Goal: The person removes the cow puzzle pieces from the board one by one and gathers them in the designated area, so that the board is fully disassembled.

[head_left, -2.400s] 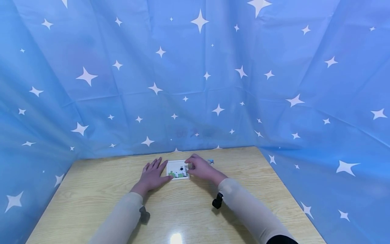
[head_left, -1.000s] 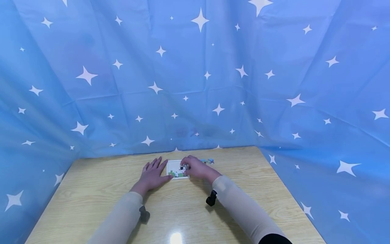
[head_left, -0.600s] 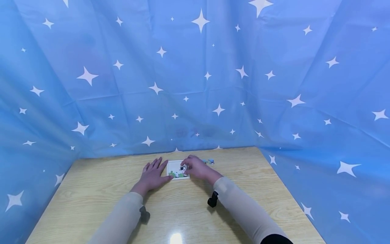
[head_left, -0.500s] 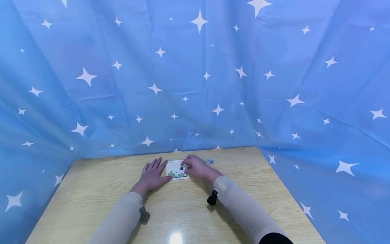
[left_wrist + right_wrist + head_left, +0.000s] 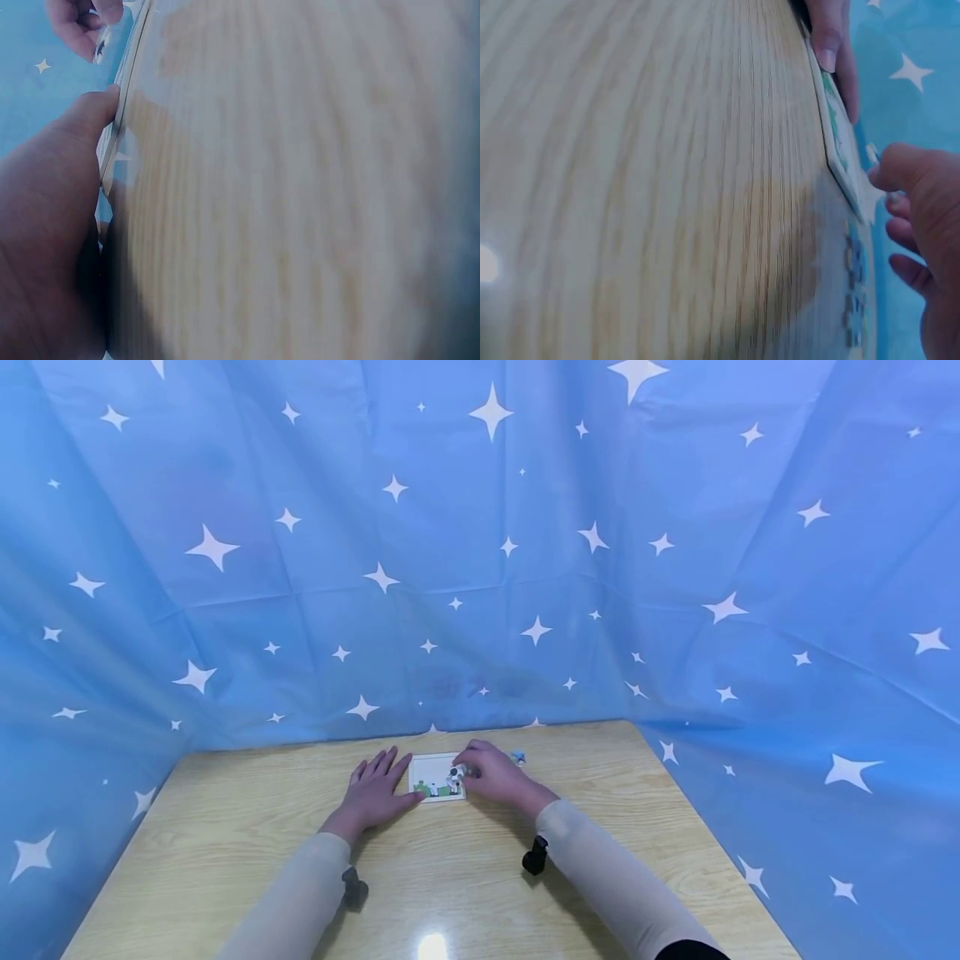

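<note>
A small puzzle tray (image 5: 431, 767) with a white bare upper part lies near the far side of the table; green pieces fill its lower left. My left hand (image 5: 378, 789) is flat at the tray's left edge, fingers spread and thumb on its lower corner. My right hand (image 5: 491, 772) pinches a small puzzle piece (image 5: 102, 46) between thumb and index finger, tilted over the tray's right side. In the right wrist view, the piece's thin edge shows at the fingertips and the other fingers curl loosely. Its printed picture is too small to read.
Several loose puzzle pieces (image 5: 855, 289) lie on the wooden table (image 5: 450, 877) just right of the tray, partly behind my right hand in the head view. A blue curtain (image 5: 420, 568) with white stars hangs along the table's far edge and sides.
My right hand first moved left over the tray, stayed there, and has now drawn back a little to the right with the puzzle piece tilted up. My left hand has stayed in place.
</note>
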`<state>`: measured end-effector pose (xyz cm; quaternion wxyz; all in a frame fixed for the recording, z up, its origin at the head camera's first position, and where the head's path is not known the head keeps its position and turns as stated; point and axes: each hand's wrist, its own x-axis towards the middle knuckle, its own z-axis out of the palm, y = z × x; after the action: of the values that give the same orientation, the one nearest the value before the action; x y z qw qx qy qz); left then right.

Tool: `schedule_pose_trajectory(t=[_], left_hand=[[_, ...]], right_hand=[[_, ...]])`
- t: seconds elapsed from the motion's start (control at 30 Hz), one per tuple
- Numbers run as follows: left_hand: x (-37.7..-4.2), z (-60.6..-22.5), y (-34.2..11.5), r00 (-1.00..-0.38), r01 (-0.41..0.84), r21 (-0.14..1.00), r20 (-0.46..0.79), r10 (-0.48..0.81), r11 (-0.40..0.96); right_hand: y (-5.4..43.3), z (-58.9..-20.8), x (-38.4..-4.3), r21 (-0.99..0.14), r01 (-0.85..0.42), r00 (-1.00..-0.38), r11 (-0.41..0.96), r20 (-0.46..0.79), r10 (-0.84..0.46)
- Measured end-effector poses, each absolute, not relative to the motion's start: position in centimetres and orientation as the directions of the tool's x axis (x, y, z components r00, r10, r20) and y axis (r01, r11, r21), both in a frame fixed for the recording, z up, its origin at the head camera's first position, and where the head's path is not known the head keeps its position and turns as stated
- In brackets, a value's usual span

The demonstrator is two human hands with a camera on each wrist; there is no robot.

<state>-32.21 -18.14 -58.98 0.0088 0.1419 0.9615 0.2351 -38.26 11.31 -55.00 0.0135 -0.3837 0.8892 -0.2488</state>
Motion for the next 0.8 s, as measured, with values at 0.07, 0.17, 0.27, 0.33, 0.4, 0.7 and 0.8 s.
schedule_pose_trajectory(t=[0.07, 0.17, 0.27, 0.33, 0.4, 0.7, 0.8], left_hand=[[-32.3, -59.3, -18.2, -0.958, 0.274, 0.454, 0.055, 0.280, 0.848], [-32.4, -59.4, -18.3, -0.957, 0.279, 0.466, 0.065, 0.282, 0.840], [-32.2, -59.1, -18.2, -0.958, 0.275, 0.474, 0.060, 0.281, 0.837], [-32.3, -59.3, -18.2, -0.958, 0.276, 0.473, 0.062, 0.281, 0.837], [-32.3, -59.3, -18.1, -0.959, 0.271, 0.466, 0.054, 0.279, 0.842], [-32.4, -59.1, -18.1, -0.961, 0.261, 0.450, 0.036, 0.275, 0.854], [-32.1, -58.5, -18.1, -0.958, 0.269, 0.469, 0.039, 0.284, 0.841]], right_hand=[[11.9, -55.0, -38.2, -0.465, -0.662, -0.718, 0.589, 0.166, -0.676], [12.7, -55.1, -38.2, -0.479, -0.644, -0.733, 0.597, 0.162, -0.660], [13.4, -55.0, -38.1, -0.485, -0.640, -0.737, 0.596, 0.169, -0.654], [13.9, -54.9, -38.1, -0.490, -0.639, -0.739, 0.593, 0.177, -0.651], [14.3, -54.8, -38.0, -0.496, -0.637, -0.742, 0.590, 0.184, -0.645], [16.2, -54.6, -37.9, -0.527, -0.584, -0.786, 0.618, 0.180, -0.591], [16.8, -54.3, -37.8, -0.533, -0.577, -0.792, 0.618, 0.182, -0.583]])
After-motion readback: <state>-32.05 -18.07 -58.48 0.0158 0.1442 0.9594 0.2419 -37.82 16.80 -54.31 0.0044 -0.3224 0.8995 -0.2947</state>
